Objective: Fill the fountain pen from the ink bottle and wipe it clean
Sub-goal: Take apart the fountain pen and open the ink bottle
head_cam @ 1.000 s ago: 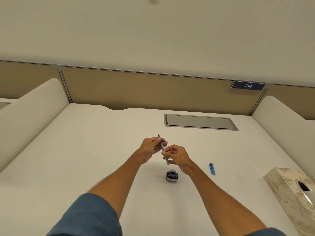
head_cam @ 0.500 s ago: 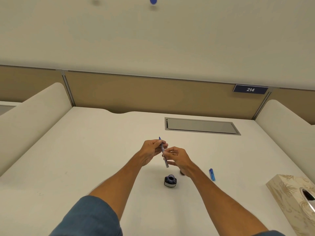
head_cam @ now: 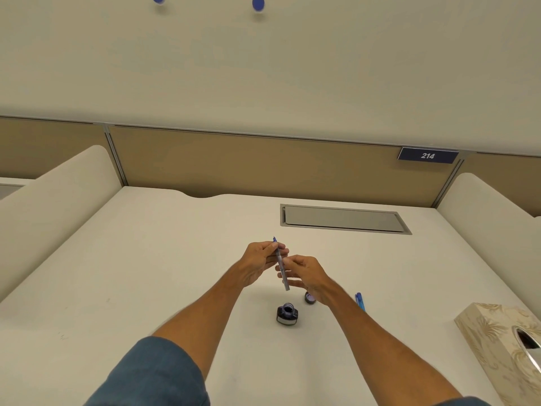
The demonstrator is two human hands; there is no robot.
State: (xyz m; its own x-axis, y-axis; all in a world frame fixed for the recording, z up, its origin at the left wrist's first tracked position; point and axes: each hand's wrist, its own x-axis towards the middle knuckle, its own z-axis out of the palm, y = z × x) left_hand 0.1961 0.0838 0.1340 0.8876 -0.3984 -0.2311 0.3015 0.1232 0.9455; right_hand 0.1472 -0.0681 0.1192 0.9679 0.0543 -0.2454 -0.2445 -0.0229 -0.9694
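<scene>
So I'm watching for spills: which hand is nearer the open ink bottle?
Right. The right hand hovers just above and beyond the ink bottle; the left hand sits farther back and leftward, both gripping the pen.

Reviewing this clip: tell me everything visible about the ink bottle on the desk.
The ink bottle is small, squat and dark, seemingly glass, with a pale band low on its front. It stands upright on the white desk with its mouth open and dark ink visible inside. What looks like its cap lies apart, behind and to the right. Nothing touches the bottle; both hands are above and beyond it.
</scene>
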